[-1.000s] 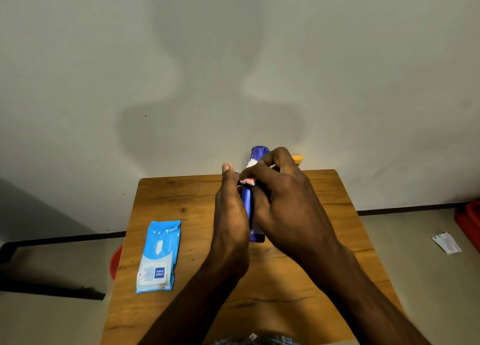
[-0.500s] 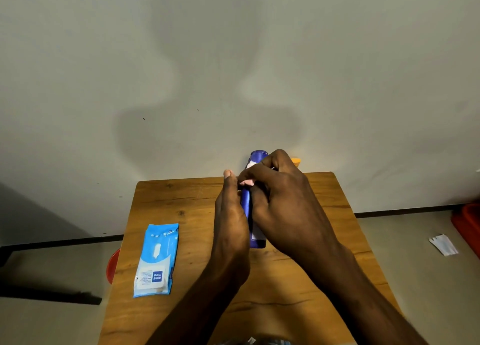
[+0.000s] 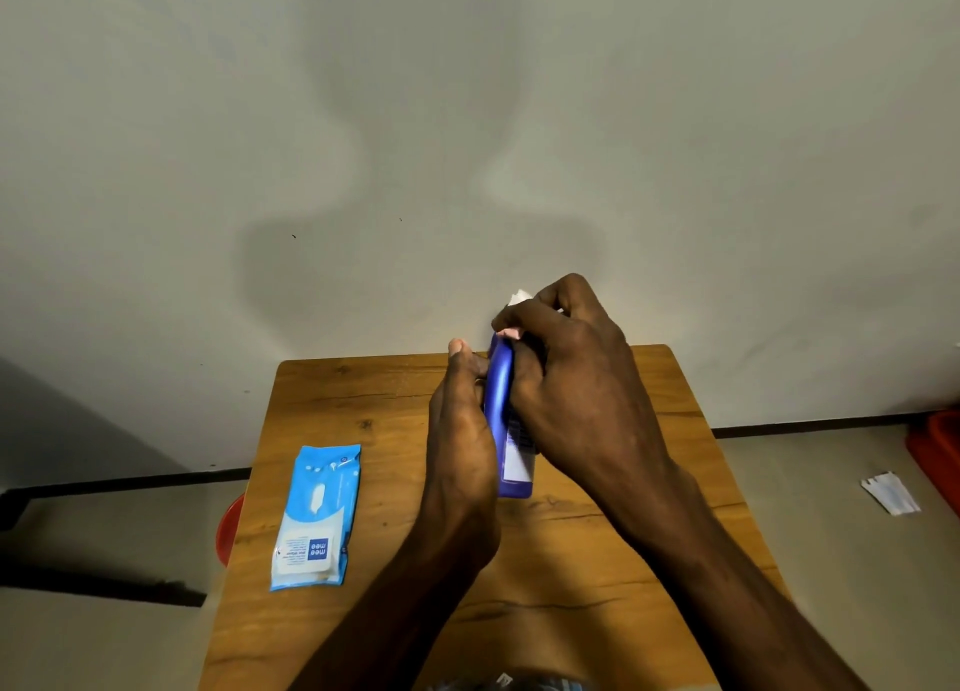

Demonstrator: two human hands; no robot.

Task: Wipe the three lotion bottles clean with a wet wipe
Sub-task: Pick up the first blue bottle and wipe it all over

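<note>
A blue lotion bottle (image 3: 503, 404) stands between my hands above the middle of the wooden table (image 3: 363, 409). My left hand (image 3: 460, 441) holds its left side, thumb pointing up. My right hand (image 3: 566, 378) wraps over the bottle's top and right side, pinching a white wet wipe (image 3: 518, 298) that pokes out above the fingers. The bottle's cap is hidden under my right fingers. No other lotion bottle shows; my hands hide the table's far middle.
A light blue pack of wet wipes (image 3: 317, 516) lies flat on the table's left part. Beyond the table's left edge sits a red round thing (image 3: 228, 529). On the floor to the right are a white scrap (image 3: 891, 493) and a red container (image 3: 937, 454). A wall stands close behind.
My right hand with the wipe has slid up the bottle and now covers its cap, which showed before. The left hand has kept its hold.
</note>
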